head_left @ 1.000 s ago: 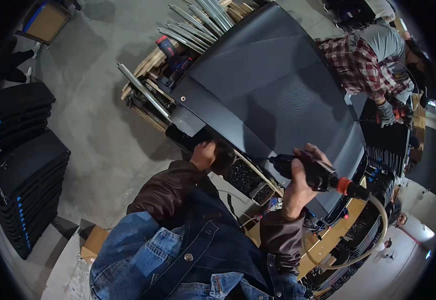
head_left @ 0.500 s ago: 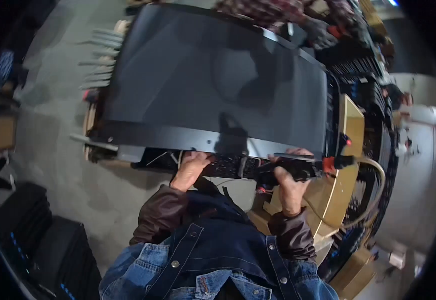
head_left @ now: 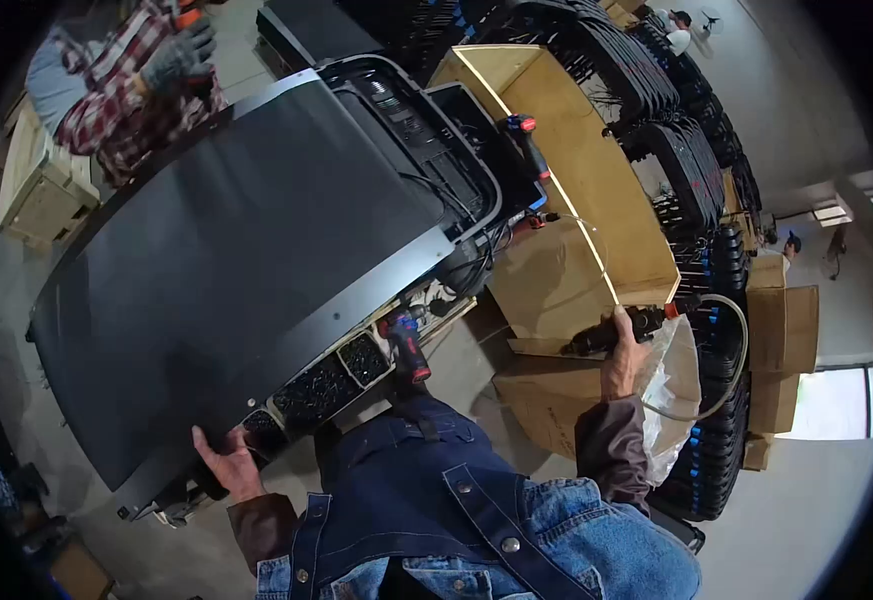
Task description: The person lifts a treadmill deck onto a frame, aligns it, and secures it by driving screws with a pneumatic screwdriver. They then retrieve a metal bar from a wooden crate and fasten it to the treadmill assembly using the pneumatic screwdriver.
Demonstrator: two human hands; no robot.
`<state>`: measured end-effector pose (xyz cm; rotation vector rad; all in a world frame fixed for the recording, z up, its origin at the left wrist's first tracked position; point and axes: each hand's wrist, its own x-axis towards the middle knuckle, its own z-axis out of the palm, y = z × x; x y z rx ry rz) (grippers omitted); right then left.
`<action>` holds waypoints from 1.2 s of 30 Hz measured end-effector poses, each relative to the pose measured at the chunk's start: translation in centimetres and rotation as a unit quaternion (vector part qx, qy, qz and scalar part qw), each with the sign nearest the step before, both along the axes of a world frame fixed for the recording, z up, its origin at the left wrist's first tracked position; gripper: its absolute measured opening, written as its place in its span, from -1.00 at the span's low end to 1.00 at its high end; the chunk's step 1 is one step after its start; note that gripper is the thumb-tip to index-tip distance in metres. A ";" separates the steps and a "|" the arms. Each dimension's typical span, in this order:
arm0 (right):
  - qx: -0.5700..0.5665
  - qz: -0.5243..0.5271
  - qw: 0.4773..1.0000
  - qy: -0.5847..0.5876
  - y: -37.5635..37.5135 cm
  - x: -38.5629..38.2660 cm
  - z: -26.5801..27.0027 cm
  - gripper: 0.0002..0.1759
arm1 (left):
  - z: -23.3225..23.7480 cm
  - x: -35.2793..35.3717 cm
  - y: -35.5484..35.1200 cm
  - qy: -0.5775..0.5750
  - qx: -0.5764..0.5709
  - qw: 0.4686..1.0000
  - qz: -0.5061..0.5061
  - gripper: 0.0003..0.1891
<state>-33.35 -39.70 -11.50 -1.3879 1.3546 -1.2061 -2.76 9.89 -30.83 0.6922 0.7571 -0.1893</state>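
My right hand (head_left: pixel 624 355) is wrapped round a black air tool (head_left: pixel 596 335) with a red coupling and a beige hose (head_left: pixel 741 365). It is held beside the near end of a wooden box (head_left: pixel 581 190), to the right of the big dark panel (head_left: pixel 226 230). With fingers apart, my left hand (head_left: pixel 228 465) is by the panel's near metal edge, close to a small bin of black parts (head_left: pixel 261 425). Larger bins of small black fasteners (head_left: pixel 316 395) run along that edge. A cordless drill (head_left: pixel 404 345) stands at their right end.
Past the panel, a person in a checked shirt (head_left: pixel 121 120) has a gloved hand raised. A second cordless driver (head_left: pixel 526 145) is at the wooden box's edge. Stacked black frames (head_left: pixel 596 60) line the right side, with cardboard boxes (head_left: pixel 781 330) beyond. A wooden crate (head_left: pixel 46 180) is at far left.
The view has turned to the right. My right hand has carried the air tool away from the panel's edge towards the wooden box. My left hand's fingers have come out from under the edge.
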 end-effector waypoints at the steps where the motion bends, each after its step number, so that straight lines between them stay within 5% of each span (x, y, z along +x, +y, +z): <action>1: -0.005 0.016 1.000 -0.024 -2.7 0.5 -1.7 -0.67 | -0.1 -0.1 -0.2 -0.086 -0.044 0.994 -0.046 -0.47; 9: 0.049 0.281 0.956 0.068 -18.3 8.4 -19.2 -0.58 | 1.7 -0.4 -3.9 -0.089 0.182 0.978 0.041 -0.45; 11: 0.007 0.300 0.947 0.112 -20.4 9.7 -23.5 -0.49 | -1.1 0.4 -0.4 -0.047 0.165 0.985 0.001 -0.45; 12: -0.126 0.296 0.935 0.147 -20.2 10.7 -23.0 -0.48 | -0.6 0.7 -0.8 -0.002 0.188 0.982 0.022 -0.46; 15: -0.007 0.349 0.920 0.180 -19.6 10.5 -26.4 -0.49 | -3.6 1.0 3.6 -0.033 0.161 0.986 -0.010 -0.47; 17: 0.187 0.349 0.903 -0.166 -18.4 10.7 -31.7 -0.43 | -2.5 1.2 2.4 -0.032 0.181 0.983 0.005 -0.46; 18: 0.022 0.378 0.920 0.102 -18.3 10.5 -32.5 -0.42 | -2.1 1.3 1.6 -0.024 0.194 0.981 0.017 -0.45; 23: -0.016 0.364 0.906 0.214 -15.6 9.3 -25.8 -0.39 | -2.8 1.8 1.9 -0.033 0.207 0.977 0.030 -0.43; 26: -0.031 0.504 0.808 0.304 -15.0 4.9 -18.6 -0.33 | -3.1 2.5 2.9 0.013 0.233 0.971 0.052 -0.43; 28: 0.282 0.662 0.654 0.235 -17.5 4.1 -9.0 -0.34 | -1.3 1.6 -0.8 -0.026 0.223 0.972 0.065 -0.46; 29: 0.365 0.662 0.649 0.083 -18.6 1.8 -8.9 -0.42 | 0.5 0.3 -3.5 -0.044 0.255 0.966 0.012 -0.45; 30: 0.447 0.577 0.682 0.034 -19.9 1.8 -4.8 -0.51 | -1.7 1.6 -0.7 0.020 0.273 0.958 0.082 -0.44; 31: 0.436 0.500 0.745 -0.065 -21.4 0.1 -5.8 -0.59 | -1.6 0.5 -0.2 -0.020 0.265 0.964 -0.017 -0.43; 32: 0.381 0.427 0.819 -0.052 -23.5 -0.8 -8.2 -0.57 | -1.4 0.8 -1.5 0.017 0.296 0.952 0.074 -0.46; 33: 0.413 0.338 0.843 -0.066 -26.3 -1.5 -11.3 -0.61 | -0.7 0.2 -2.9 0.006 0.299 0.950 0.092 -0.45; 35: 0.292 0.263 0.914 0.102 -30.0 -1.6 -19.6 -0.59 | -0.5 0.8 -4.3 -0.002 0.283 0.950 0.133 -0.46; 36: 0.278 0.267 0.920 0.066 -30.9 -1.3 -23.6 -0.57 | -0.8 0.9 -4.7 0.004 0.264 0.951 0.159 -0.47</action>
